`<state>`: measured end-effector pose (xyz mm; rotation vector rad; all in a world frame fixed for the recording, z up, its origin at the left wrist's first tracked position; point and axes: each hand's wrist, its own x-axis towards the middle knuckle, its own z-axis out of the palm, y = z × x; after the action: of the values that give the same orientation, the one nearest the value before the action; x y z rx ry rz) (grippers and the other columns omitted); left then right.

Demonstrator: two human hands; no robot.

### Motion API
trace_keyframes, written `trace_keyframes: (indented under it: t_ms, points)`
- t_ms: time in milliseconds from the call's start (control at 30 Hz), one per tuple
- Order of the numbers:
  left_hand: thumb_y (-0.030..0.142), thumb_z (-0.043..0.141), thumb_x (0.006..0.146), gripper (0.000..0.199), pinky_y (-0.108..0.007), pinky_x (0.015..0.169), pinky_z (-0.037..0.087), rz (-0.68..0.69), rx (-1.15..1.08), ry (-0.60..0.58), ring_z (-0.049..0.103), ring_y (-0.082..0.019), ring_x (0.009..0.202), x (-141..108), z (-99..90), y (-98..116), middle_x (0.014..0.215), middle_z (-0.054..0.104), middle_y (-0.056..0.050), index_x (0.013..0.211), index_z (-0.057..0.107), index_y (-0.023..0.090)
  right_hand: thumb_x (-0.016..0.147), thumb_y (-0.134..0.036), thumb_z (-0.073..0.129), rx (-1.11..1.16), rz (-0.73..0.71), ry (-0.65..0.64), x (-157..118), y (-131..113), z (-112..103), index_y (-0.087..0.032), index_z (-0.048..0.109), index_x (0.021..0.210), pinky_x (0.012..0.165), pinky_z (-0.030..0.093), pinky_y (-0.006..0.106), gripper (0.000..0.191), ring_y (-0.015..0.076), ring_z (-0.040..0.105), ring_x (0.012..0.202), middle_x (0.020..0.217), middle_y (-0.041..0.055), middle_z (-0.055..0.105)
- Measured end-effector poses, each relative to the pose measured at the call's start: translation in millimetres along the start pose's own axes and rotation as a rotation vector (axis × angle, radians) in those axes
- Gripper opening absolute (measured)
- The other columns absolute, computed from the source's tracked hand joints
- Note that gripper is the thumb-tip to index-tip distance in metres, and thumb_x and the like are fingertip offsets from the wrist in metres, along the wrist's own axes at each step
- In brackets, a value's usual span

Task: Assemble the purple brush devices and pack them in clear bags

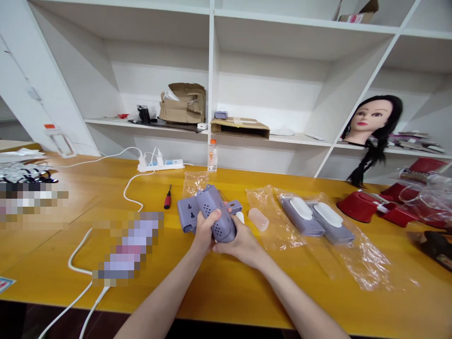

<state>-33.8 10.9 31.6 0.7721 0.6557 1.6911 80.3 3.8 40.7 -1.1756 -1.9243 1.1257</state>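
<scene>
Both hands grip a grey-purple plastic housing with round vent holes, lifted over the table. My left hand is closed on its left side, thumb across the vented face. My right hand wraps its lower right end, with fingers partly hidden behind it. Just behind it on the left is a flat grey-purple part with keyhole slots; whether it is joined to the housing I cannot tell. Right of my hands lies a translucent cup-like piece. A red-handled screwdriver rests to the left.
Two grey-purple units with white ovals lie on clear plastic bags at right. Red parts and a mannequin head are farther right. A power strip, bottle and white cables are also here.
</scene>
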Motion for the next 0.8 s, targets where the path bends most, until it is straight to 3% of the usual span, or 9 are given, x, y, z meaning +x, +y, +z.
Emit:
trace_keyframes:
  t_ms: [133, 300, 400, 533, 667, 800]
  points:
    - [0.029, 0.061, 0.066, 0.032, -0.038, 0.073, 0.050, 0.090, -0.051, 0.014, 0.064, -0.026, 0.081, 2, 0.4, 5, 0.081, 0.068, -0.009, 0.092, 0.060, 0.012, 0.050, -0.034, 0.075, -0.163, -0.049, 0.170, -1, -10, 1, -0.023, 0.041, 0.121, 0.074, 0.046, 0.036, 0.079, 0.0227, 0.056, 0.094, 0.108, 0.0056, 0.056]
    - [0.030, 0.062, 0.062, 0.037, -0.036, 0.070, 0.051, 0.204, -0.072, -0.034, 0.064, -0.026, 0.083, 3, 2.0, 6, 0.084, 0.067, -0.008, 0.096, 0.058, 0.015, 0.052, -0.032, 0.074, -0.120, -0.046, 0.043, -2, -16, -5, -0.023, 0.043, 0.116, 0.063, 0.048, 0.031, 0.072, 0.0180, 0.058, 0.079, 0.096, 0.0028, 0.059]
    - [0.029, 0.061, 0.062, 0.038, -0.036, 0.071, 0.051, 0.250, -0.108, -0.022, 0.063, -0.026, 0.085, 1, 3.6, 6, 0.087, 0.066, -0.007, 0.098, 0.057, 0.017, 0.051, -0.032, 0.074, -0.191, -0.119, 0.113, -2, -20, -8, -0.022, 0.043, 0.116, 0.070, 0.047, 0.034, 0.073, 0.0208, 0.056, 0.088, 0.103, 0.0048, 0.057]
    - [0.032, 0.059, 0.064, 0.039, -0.038, 0.072, 0.050, 0.228, -0.144, -0.016, 0.062, -0.027, 0.088, -1, 7.4, 9, 0.088, 0.065, -0.008, 0.099, 0.056, 0.017, 0.051, -0.034, 0.074, -0.227, -0.134, 0.057, -4, -26, -10, -0.022, 0.045, 0.115, 0.070, 0.047, 0.035, 0.072, 0.0218, 0.057, 0.087, 0.102, 0.0052, 0.058]
    - [0.035, 0.059, 0.061, 0.043, -0.040, 0.073, 0.050, 0.218, -0.165, -0.001, 0.062, -0.028, 0.088, -2, 7.9, 11, 0.084, 0.066, -0.009, 0.099, 0.056, 0.015, 0.051, -0.034, 0.073, -0.277, -0.198, 0.143, -6, -29, -12, -0.021, 0.040, 0.121, 0.081, 0.043, 0.039, 0.078, 0.0255, 0.052, 0.100, 0.113, 0.0084, 0.054]
    - [0.035, 0.058, 0.063, 0.040, -0.041, 0.073, 0.049, 0.168, -0.171, -0.002, 0.062, -0.028, 0.085, -1, 5.8, 12, 0.085, 0.065, -0.010, 0.097, 0.056, 0.014, 0.051, -0.035, 0.073, -0.275, -0.159, 0.036, -7, -28, -16, -0.022, 0.045, 0.113, 0.068, 0.047, 0.036, 0.070, 0.0230, 0.056, 0.087, 0.102, 0.0060, 0.058]
